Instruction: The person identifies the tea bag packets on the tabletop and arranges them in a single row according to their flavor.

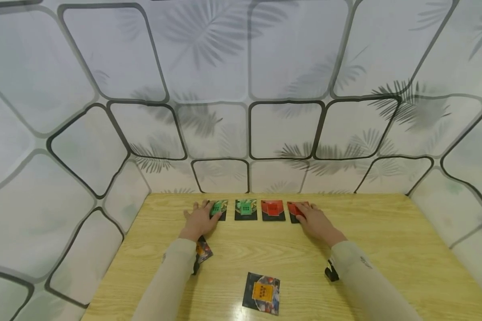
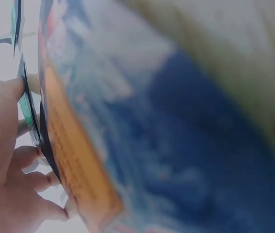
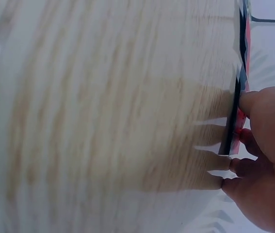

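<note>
Touching leftmost green pkt w/ L hand spread wide, not clamped; on R side, likewise touching rightmost red pkt w/ relaxed R hand. Spotting inner green pkt & inner red pkt btwn, same row, far side of tbl.

A yellow wood-grain tabletop runs back to a pale wall covering patterned with rounded grey and black outlines; feathery grey palm fronds overlap these; matching left and right side walls flank the tabletop.
</note>
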`<state>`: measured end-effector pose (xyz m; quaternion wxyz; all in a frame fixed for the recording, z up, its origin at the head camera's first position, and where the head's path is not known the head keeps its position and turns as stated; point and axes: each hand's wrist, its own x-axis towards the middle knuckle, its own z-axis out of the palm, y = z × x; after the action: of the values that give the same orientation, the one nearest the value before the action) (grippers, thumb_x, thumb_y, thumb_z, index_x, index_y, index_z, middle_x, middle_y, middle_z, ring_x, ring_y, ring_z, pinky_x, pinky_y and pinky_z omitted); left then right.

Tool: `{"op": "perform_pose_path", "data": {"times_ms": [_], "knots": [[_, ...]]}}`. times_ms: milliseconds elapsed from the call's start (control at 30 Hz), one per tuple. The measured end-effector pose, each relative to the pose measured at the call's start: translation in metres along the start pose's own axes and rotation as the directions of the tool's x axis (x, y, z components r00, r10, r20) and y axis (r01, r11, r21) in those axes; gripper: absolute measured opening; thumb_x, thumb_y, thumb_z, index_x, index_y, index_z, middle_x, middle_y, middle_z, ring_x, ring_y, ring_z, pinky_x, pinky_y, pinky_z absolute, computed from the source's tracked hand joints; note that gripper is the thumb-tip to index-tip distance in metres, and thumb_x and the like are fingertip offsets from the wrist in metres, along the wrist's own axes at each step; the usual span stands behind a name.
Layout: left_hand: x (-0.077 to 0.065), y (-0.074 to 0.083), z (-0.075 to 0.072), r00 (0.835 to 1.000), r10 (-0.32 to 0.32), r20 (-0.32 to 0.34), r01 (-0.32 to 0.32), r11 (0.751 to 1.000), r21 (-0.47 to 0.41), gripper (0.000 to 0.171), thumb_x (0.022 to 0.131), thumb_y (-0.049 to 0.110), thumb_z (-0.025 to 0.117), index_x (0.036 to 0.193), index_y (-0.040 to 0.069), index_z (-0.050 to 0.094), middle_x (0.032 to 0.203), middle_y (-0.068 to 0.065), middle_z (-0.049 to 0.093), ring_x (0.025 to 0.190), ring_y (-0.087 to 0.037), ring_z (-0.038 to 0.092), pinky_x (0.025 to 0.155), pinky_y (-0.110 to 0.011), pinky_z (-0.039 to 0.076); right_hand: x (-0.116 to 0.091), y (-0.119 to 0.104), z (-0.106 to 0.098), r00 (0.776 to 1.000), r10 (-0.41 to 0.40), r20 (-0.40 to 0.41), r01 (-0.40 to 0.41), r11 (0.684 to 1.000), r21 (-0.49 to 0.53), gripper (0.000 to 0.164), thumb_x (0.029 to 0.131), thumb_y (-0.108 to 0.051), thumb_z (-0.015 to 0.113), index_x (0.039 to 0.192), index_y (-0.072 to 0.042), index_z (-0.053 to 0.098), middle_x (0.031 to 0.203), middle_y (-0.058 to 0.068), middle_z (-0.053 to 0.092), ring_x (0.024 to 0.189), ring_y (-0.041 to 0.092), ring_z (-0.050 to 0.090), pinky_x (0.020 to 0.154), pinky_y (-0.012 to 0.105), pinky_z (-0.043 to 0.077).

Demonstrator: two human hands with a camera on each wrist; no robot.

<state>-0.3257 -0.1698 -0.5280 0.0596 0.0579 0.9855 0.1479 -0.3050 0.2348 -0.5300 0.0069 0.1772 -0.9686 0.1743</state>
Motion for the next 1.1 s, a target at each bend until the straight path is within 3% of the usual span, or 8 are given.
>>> {"op": "perform_pose_path", "data": {"times_ms": [600, 767, 1100], "knots": [[0.001, -0.002, 0.0, 1.0, 0.013, 0.006, -0.012, 1.0, -0.022, 0.07, 0.11, 0.056, 0.046, 0.166, 0.016, 0.036, 0.172, -0.022, 0.029, 0.158, -0.055, 0.02, 0.115, -0.087, 0.013, -0.001, -0.004, -0.003, 0.999, -0.008, -0.041, 0.009, 0.999, 0.042, 0.048, 0.109, -0.019, 0.057, 0.15, 0.004, 0.051, 0.145, 0.036, 0.056, 0.136, 0.068, 0.042, 0.106, 0.078, 0.039], [0.0, -0.002, -0.001, 1.0, 0.012, 0.003, -0.011, 1.0, -0.026, 0.068, 0.11, 0.054, 0.046, 0.166, 0.016, 0.036, 0.172, -0.022, 0.029, 0.158, -0.055, 0.02, 0.116, -0.087, 0.013, -0.001, -0.004, -0.003, 1.0, 0.016, -0.016, -0.016, 0.999, 0.034, 0.048, 0.11, -0.019, 0.054, 0.153, 0.002, 0.049, 0.148, 0.035, 0.056, 0.14, 0.066, 0.04, 0.11, 0.076, 0.038], [-0.004, -0.007, -0.011, 0.998, 0.058, 0.006, -0.057, 0.997, -0.059, 0.067, 0.111, 0.049, 0.047, 0.165, 0.012, 0.036, 0.168, -0.028, 0.034, 0.154, -0.055, 0.03, 0.116, -0.084, 0.021, 0.002, -0.002, 0.0, 0.998, 0.056, 0.004, -0.056, 0.998, 0.035, 0.049, 0.111, -0.02, 0.053, 0.156, -0.002, 0.047, 0.147, 0.035, 0.056, 0.142, 0.066, 0.039, 0.11, 0.076, 0.039]]}}
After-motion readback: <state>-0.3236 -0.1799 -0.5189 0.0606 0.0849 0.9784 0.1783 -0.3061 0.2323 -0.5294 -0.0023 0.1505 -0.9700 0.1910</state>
